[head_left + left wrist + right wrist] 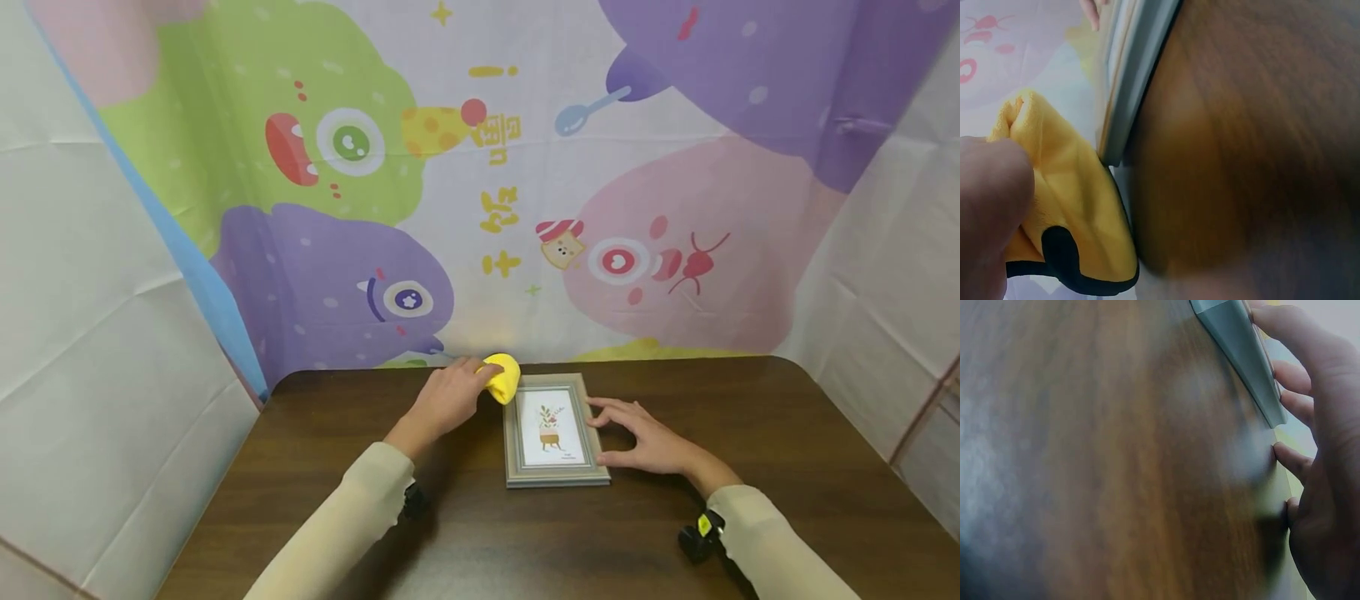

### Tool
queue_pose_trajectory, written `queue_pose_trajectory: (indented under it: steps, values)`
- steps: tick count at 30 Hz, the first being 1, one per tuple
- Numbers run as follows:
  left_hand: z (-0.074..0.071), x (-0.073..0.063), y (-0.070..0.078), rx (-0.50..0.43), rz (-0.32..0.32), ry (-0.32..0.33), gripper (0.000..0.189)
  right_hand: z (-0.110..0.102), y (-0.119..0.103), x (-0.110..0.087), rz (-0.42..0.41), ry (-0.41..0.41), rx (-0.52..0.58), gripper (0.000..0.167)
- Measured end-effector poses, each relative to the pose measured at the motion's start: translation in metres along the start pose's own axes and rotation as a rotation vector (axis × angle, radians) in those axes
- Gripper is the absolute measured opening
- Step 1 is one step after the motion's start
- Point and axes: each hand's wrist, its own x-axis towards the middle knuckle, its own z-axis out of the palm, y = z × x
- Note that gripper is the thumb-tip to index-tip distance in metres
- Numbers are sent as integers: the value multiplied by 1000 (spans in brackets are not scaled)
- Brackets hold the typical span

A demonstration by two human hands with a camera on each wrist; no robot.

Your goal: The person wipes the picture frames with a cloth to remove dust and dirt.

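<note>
One big pale sheet (pixel 112 333) hangs at the far left of the brown table (pixel 300 450). Next to it, a light sleeve (pixel 341 521) reaches in, with a small black gadget (pixel 414 502) at the wrist. Then I see the person's left hand (pixel 450 396). Its thumb and fingers pinch a yellow cloth (pixel 504 379) that has a dark edge. The cloth is bunched up, right at the far left corner of a picture frame (pixel 512 446). I can't tell how hard it presses there. The frame lies face up on the table, between the two hands. Its picture (pixel 550 439) shows a plant in a pot on legs. At the frame's right side is the right hand (pixel 648 437), with its fingers spread apart. Some of its fingertips touch the frame's side edge. Another black gadget (pixel 699 537) sits at that wrist, beside the other light sleeve (pixel 776 542).
</note>
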Motion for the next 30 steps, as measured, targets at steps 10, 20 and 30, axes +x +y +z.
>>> queue_pose_trajectory:
  steps: [10,20,30]
  values:
    - [15,1,8,-30,17,-166,45,1,1,1,21,-9,7,39]
    - [20,2,15,-72,3,-259,45,0,1,1,26,-4,0,39]
    - [45,0,6,-118,29,-232,43,1,4,1,23,-6,-9,39]
